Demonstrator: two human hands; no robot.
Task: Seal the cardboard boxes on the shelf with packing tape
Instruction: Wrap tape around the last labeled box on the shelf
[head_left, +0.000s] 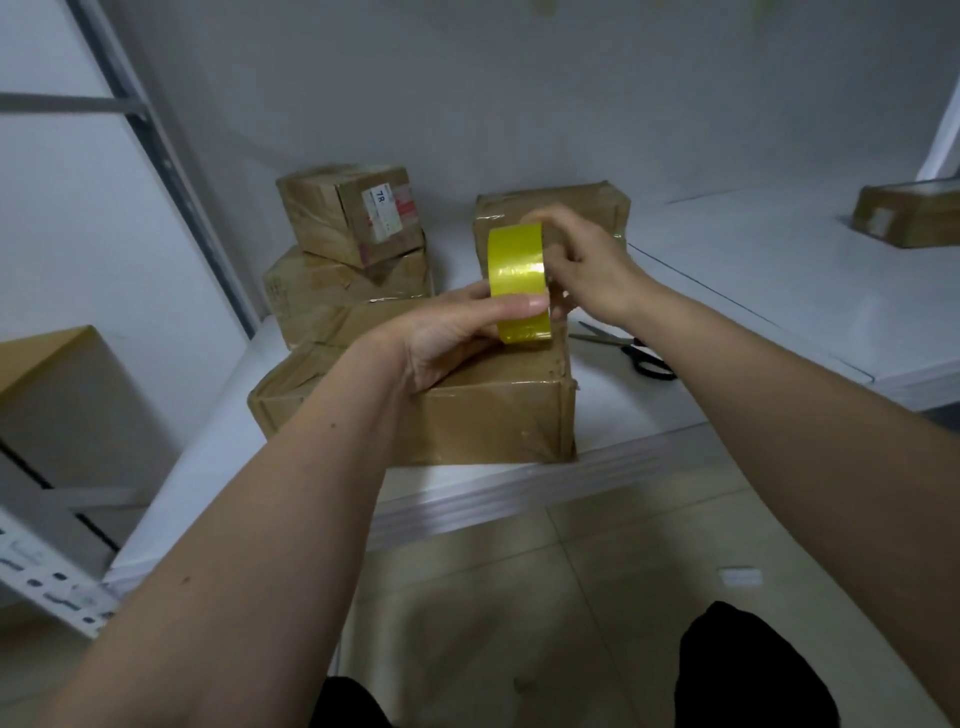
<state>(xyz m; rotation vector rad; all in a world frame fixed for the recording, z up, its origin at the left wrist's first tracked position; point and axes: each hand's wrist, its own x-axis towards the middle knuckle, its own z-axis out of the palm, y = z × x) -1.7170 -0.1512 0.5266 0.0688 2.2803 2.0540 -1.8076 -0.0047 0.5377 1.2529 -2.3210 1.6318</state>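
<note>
Hunting for the tape end, right over the front box!
Head view: the left hand (457, 332) is gripping the yellow tape roll (519, 283) above the nearest cardboard box (467, 410) on the shelf (675, 415); the right hand (582, 260) is curling round its far side, seemingly picking at the edge. Risk, I'd say: the end tearing or sticking back.

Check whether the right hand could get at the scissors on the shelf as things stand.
Probably yes: the scissors lie in the open on the shelf, just right of the front box, nothing over them. But the right hand is busy on the tape roll.
</note>
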